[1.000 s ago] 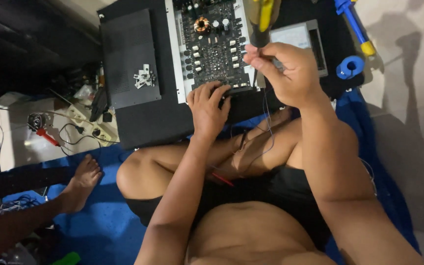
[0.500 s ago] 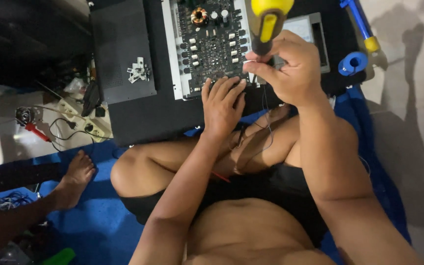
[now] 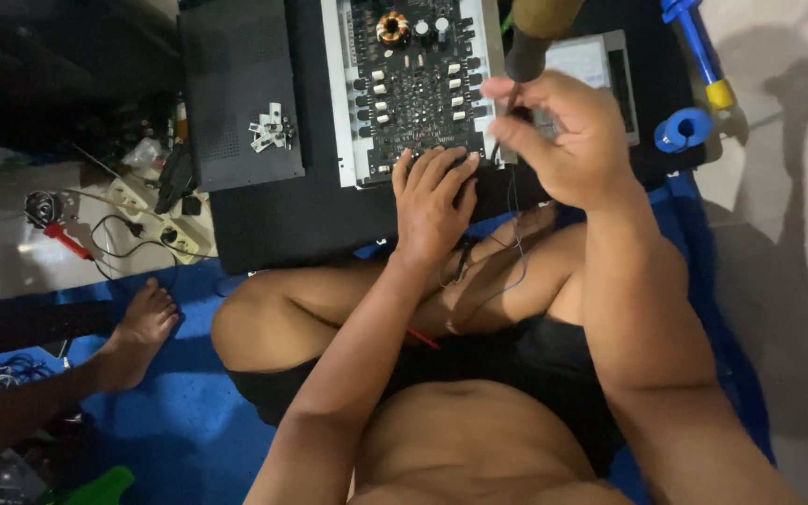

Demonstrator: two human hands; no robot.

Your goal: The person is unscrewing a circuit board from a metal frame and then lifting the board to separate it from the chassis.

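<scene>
Circuit board under the tool

Circuit board (image 3: 413,89) lies in its open metal chassis on the black mat (image 3: 282,220). One left hand (image 3: 432,201) presses flat on its near edge, gripping nothing; one right hand (image 3: 563,140) pinches a yellow-handled tool (image 3: 537,37) above it. Next move likely needs a steady tip placement.

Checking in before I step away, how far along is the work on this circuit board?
Done: cover panel off, screws piled on it. In hand: left hand steadies the circuit board; right hand grips a yellow-handled tool at its edge. Left: board exposed, cover not refitted.
</scene>
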